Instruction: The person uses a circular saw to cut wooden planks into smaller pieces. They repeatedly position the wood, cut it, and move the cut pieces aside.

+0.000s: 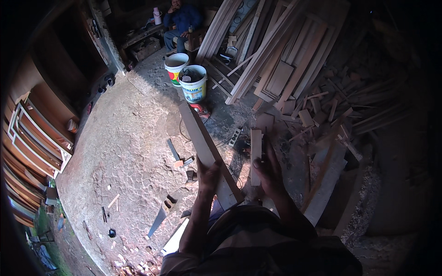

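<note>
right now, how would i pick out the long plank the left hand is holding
Start at the two white buckets standing on the concrete floor near the leaning stack of boards. From just below them the long plank runs down toward the person, ending in the left hand. Unlike the short board by the right hand, it is much longer and lifted off the floor.
</note>
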Demonstrator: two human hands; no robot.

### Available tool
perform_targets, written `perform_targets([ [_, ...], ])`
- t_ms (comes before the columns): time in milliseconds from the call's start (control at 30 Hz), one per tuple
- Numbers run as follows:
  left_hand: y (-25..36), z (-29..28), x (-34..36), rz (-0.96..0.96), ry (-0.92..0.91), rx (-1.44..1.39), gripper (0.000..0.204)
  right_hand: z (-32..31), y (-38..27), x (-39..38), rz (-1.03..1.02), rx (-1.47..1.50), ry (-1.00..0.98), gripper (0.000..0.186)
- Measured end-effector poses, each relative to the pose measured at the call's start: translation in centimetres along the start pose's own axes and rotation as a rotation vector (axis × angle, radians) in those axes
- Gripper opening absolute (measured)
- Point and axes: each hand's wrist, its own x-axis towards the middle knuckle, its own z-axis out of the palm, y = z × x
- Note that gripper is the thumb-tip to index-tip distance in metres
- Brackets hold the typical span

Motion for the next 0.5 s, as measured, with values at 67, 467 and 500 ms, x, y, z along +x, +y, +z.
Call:
perform_targets([
  [67, 0.4, 1.2, 0.1, 0.001, -0.03, 0.015, 0.064, -0.8, 0.5, 0.3, -0.021, 0.012, -0.003, 0.093],
  [467, -3.7, 4.5, 2.0, 0.046, -0.097, 0.198, 0.088, -4.7, 4.1, -2.2, 0.242, 0.018, -0.216, 0.065],
  [500, -3.7, 5.6, 2.0, 0.075, -0.126, 0.19, 0.088, -5.3, 5.2, -3.4, 0.25, -0.049, -0.243, 0.061],
])
